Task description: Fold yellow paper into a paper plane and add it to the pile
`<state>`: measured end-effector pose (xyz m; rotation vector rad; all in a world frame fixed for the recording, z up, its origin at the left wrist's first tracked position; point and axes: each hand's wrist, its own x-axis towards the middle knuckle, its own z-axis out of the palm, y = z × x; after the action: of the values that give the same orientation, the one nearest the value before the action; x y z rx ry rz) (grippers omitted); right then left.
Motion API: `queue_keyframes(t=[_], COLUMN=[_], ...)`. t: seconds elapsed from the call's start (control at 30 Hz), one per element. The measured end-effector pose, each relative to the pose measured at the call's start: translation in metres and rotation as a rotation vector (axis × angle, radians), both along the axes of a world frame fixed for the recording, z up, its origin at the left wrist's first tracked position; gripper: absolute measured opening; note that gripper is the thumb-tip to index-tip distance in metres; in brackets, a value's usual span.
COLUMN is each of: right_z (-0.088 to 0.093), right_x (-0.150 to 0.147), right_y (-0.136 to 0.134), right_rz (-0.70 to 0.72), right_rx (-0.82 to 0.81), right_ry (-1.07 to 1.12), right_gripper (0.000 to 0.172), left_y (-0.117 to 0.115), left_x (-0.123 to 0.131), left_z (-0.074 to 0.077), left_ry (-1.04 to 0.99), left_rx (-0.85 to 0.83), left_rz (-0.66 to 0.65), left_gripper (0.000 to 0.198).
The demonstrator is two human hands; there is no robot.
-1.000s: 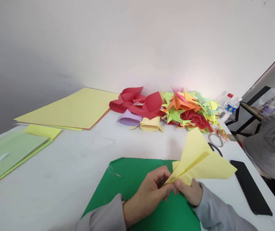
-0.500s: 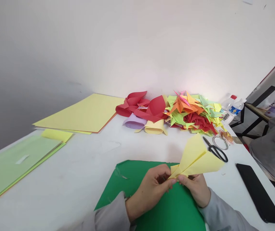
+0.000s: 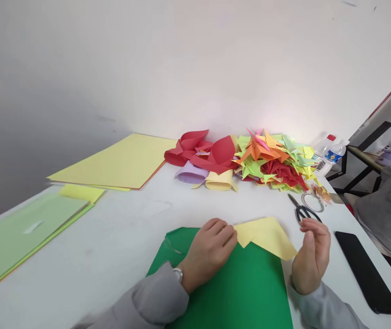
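Folded yellow paper (image 3: 267, 233) lies low over the far edge of a green sheet (image 3: 233, 292), its wide part toward the right. My left hand (image 3: 212, 249) is closed around the paper's narrow left end, with the fingertips hidden behind the knuckles. Beside the paper's right corner, my right hand (image 3: 312, 256) is raised with fingers up and loosely bent, the thumb apart from them. Nothing shows in that hand. Just beyond its fingers lie black-handled scissors (image 3: 303, 211) and a roll of tape (image 3: 312, 202).
Folded paper stars (image 3: 274, 160) are heaped by the wall, next to red rolled paper pieces (image 3: 221, 155). Large yellow sheets (image 3: 120, 160) and green sheets (image 3: 27, 224) lie left. A black phone-like slab (image 3: 367, 274) and plastic bottles (image 3: 332, 151) are right. Another person's grey sleeve (image 3: 383, 210) shows.
The yellow paper has gone from being held up, flared between both hands, to lying low and flatter. My right hand has let go and moved right; my left hand has turned knuckles-up.
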<state>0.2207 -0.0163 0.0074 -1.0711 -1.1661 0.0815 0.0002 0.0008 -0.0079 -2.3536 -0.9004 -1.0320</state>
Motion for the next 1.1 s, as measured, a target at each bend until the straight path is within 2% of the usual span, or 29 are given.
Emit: queue_keyframes(t=[0.03, 0.1, 0.17, 0.2, 0.27, 0.33, 0.43, 0.63, 0.87, 1.0, 1.1], right_z=[0.005, 0.014, 0.017, 0.017, 0.013, 0.005, -0.005, -0.01, -0.005, -0.004, 0.004], right_x=[0.0, -0.001, -0.005, -0.008, -0.013, -0.016, -0.018, -0.019, -0.022, -0.019, -0.014], right_y=[-0.004, -0.012, -0.018, -0.019, -0.02, -0.018, -0.013, -0.01, -0.011, -0.005, -0.002], right_rz=[0.001, 0.038, 0.086, 0.185, 0.336, 0.444, 0.464, 0.397, 0.403, 0.338, 0.297], right_rx=[0.078, 0.128, 0.088, 0.064, -0.07, -0.229, -0.331, -0.26, -0.257, -0.244, -0.26], right_ry=[-0.132, -0.499, -0.865, -0.993, -1.115, -1.145, -1.17, -1.21, -1.188, -1.285, -1.398], right_gripper=[0.012, 0.019, 0.028, 0.031, 0.033, 0.03, 0.022, 0.022, 0.022, 0.019, 0.016], left_y=[-0.002, -0.005, -0.007, -0.008, -0.007, -0.005, -0.005, -0.018, -0.021, -0.016, -0.011], left_x=[0.004, 0.011, 0.015, 0.016, 0.016, 0.014, 0.012, 0.017, 0.023, 0.024, 0.024], left_z=[-0.002, -0.005, -0.008, -0.009, -0.012, -0.014, -0.014, -0.008, -0.012, -0.012, -0.007], left_ry=[0.033, 0.096, 0.151, 0.171, 0.191, 0.197, 0.218, 0.259, 0.242, 0.141, 0.056], left_rx=[-0.01, -0.048, -0.093, -0.117, -0.168, -0.222, -0.301, -0.303, -0.306, -0.463, -0.619], left_rz=[-0.002, -0.016, -0.049, -0.064, -0.081, -0.083, -0.076, 0.012, -0.014, -0.006, -0.007], left_gripper=[0.021, 0.021, 0.021, 0.02, 0.019, 0.017, 0.016, 0.019, 0.02, 0.023, 0.026])
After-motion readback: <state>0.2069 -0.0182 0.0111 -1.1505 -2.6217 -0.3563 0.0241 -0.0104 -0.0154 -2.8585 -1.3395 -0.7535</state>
